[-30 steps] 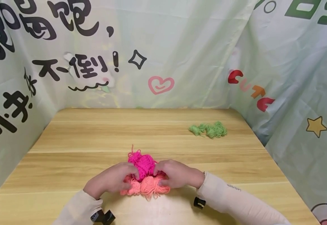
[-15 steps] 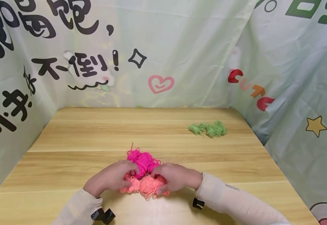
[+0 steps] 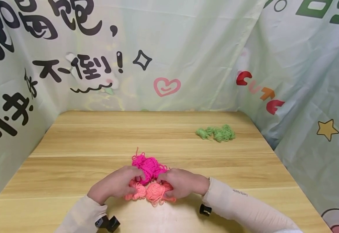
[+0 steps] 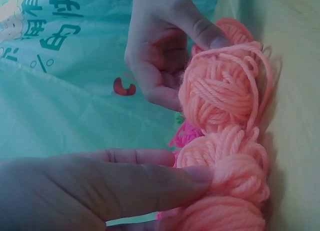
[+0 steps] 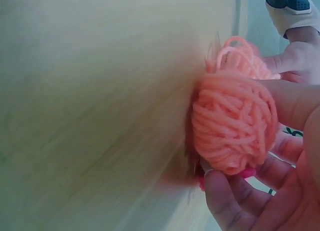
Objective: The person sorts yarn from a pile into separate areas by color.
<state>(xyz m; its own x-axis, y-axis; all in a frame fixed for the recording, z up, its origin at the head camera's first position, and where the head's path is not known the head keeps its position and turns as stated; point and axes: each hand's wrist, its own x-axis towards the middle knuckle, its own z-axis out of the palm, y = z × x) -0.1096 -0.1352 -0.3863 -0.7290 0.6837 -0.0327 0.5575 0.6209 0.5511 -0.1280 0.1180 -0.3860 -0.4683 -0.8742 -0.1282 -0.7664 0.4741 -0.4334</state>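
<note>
A coral yarn bundle (image 3: pixel 155 193) with a ball at either side lies on the near middle of the table, loose strands trailing at its front. My left hand (image 3: pixel 117 182) grips its left part, thumb on the near side and fingers behind. Around its right part curl the thumb and fingers of my right hand (image 3: pixel 181 183). In the left wrist view the thumb presses into a coral yarn clump (image 4: pixel 235 173). A coral yarn ball (image 5: pixel 235 123) sits against the right fingers in the right wrist view. Right behind the coral lies magenta yarn (image 3: pixel 149 168), close to both hands' fingers.
Green yarn (image 3: pixel 223 133) lies at the back right of the wooden table (image 3: pixel 99 136). Printed cloth curtains (image 3: pixel 201 58) stand behind the table and along both sides. A small black camera (image 3: pixel 107 223) is strapped at the left wrist.
My right hand has shifted slightly left, its fingers closing further over the coral yarn. A narrow gap shows between the two coral balls. Magenta strands have spread a little to the right.
</note>
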